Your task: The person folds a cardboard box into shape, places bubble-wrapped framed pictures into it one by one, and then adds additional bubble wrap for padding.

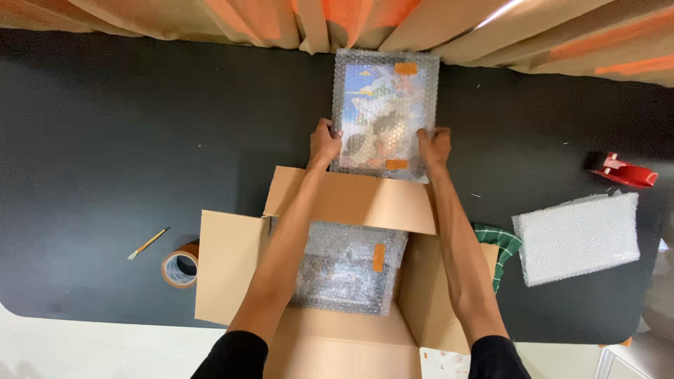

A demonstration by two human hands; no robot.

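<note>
Bubble-wrapped and taped with orange strips, the picture frame [385, 112] is lying flat on the black desk [140, 126], just beyond the far flap of the open cardboard box [351, 203]. Its long axis is running away from the person, straight out from the box. Both hands are grasping it at its near end: the left hand [324, 144] is clamping the left edge and the right hand [435, 146] is clamping the right edge, so neither is nearer than the other. Both forearms are reaching across the box, and the frame is sitting directly ahead of them. Inside the box, a second bubble-wrapped frame [347, 270] is lying flat. Left of the box a roll of brown tape [180, 267] is resting; right of the box a folded bubble-wrap sheet [577, 237] is lying.
</note>
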